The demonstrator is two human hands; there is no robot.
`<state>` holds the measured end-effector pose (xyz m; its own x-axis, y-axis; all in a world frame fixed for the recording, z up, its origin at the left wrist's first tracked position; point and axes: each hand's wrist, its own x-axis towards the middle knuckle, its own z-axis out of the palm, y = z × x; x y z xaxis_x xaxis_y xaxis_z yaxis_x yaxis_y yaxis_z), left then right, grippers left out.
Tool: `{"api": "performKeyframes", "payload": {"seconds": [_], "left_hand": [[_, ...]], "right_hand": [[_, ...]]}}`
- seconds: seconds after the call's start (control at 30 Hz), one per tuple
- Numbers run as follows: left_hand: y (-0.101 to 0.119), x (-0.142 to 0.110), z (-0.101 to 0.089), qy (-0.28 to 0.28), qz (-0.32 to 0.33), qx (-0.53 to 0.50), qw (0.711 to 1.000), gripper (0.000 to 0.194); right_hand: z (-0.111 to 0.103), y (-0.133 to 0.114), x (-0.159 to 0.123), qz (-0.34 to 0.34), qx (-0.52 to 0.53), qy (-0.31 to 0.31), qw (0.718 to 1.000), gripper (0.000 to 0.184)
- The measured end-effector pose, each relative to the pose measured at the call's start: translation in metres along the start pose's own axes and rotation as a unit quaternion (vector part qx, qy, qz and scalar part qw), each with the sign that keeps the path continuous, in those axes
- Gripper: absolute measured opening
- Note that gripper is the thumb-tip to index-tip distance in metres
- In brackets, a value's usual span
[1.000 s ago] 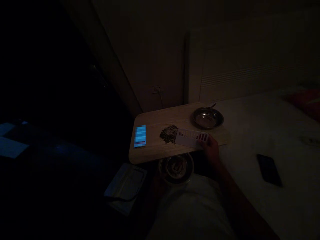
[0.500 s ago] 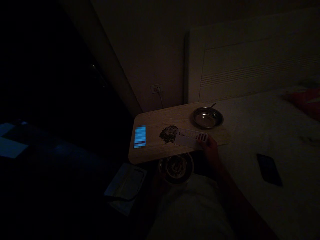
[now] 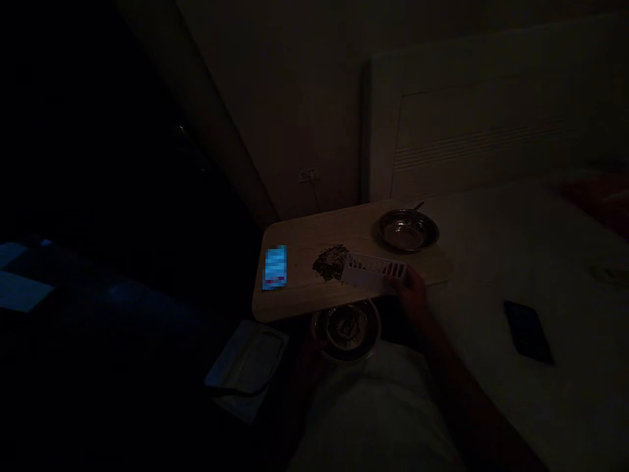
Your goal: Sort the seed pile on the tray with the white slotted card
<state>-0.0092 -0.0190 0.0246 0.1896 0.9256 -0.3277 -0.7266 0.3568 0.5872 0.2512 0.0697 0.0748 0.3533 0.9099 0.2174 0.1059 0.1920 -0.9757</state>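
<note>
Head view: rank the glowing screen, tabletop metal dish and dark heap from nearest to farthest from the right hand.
1. Tabletop metal dish, just beyond the right hand.
2. Dark heap, left of the hand.
3. Glowing screen, farthest left.

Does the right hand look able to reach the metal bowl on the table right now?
Probably yes: the metal bowl sits close beyond the right hand, with nothing tall between. But the white slotted piece in its fingers might hamper a grip.

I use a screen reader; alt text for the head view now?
The right hand holds a white slotted strip beside dark bits on a dim wooden tabletop, with a lit screen to the left and a metal bowl behind. The barely visible left hand is at a second bowl below the edge.
</note>
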Motion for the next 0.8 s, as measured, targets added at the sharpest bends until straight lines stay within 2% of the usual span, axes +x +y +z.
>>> {"api": "performKeyframes", "payload": {"seconds": [0.17,0.33,0.67,0.8], "left_hand": [[-0.001,-0.001,-0.002,0.003,-0.010,0.013,1.000,0.059],[-0.002,0.001,-0.004,-0.019,0.030,0.020,0.999,0.067],[0.001,-0.003,0.002,0.011,-0.004,0.008,1.000,0.064],[0.003,-0.003,0.006,-0.006,-0.005,0.011,1.000,0.068]], "right_hand": [[0.000,-0.002,-0.001,0.016,0.006,0.008,1.000,0.026],[0.000,-0.005,-0.002,0.024,0.014,0.003,1.000,0.027],[0.002,-0.004,-0.005,0.037,0.016,0.010,0.999,0.030],[0.003,-0.008,-0.006,0.052,0.025,-0.002,0.998,0.028]]}}
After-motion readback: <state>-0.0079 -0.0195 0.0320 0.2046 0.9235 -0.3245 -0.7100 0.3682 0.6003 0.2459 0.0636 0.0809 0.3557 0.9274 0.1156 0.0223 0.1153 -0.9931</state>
